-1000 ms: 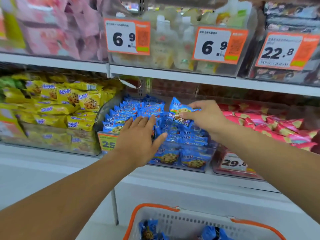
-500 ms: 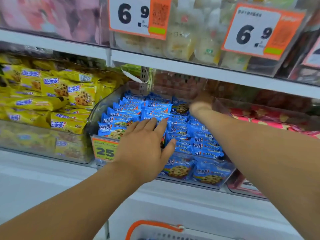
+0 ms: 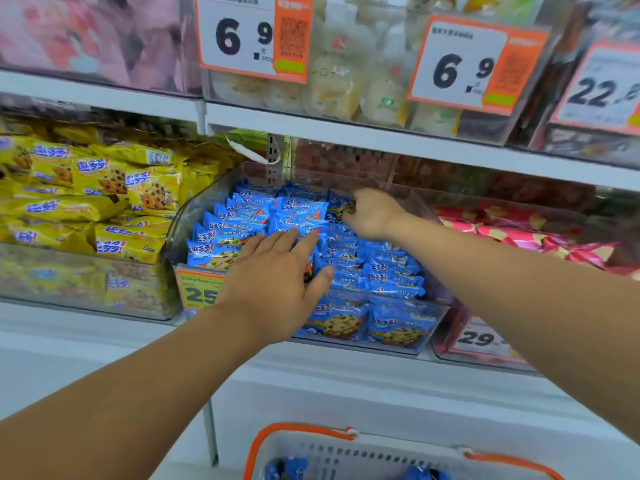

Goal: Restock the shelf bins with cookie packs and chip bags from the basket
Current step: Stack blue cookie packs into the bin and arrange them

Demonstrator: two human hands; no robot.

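Change since 1.0 s ago: right hand [image 3: 372, 213] has carried its blue cookie pack [image 3: 344, 209] from mid-bin to the back of the bin; left hand [image 3: 277, 275] stays flat on the front rows.
Right grip: fingers curled over the pack, pinching it at the rear row; the exact finger contact is hidden behind the hand.
Left grip: fingers straight and spread, palm pressing down on the stacked blue packs [image 3: 242, 223], holding nothing.
Task item location: held pack sits at the back right of the clear bin [image 3: 429, 306], touching the packs already there.
Neighbours: yellow packs [image 3: 104, 188] in the left bin, red bags [image 3: 519, 233] in the right bin.
Supply: basket [image 3: 298, 431] below the shelf, 2 blue packs visible inside it.
Step in hand (judgement): placing 1 pack into the rear row.
Next move calls for (judgement): letting go once the pack is seated, then reaching down into the basket for another, with the left hand steadying the rows.
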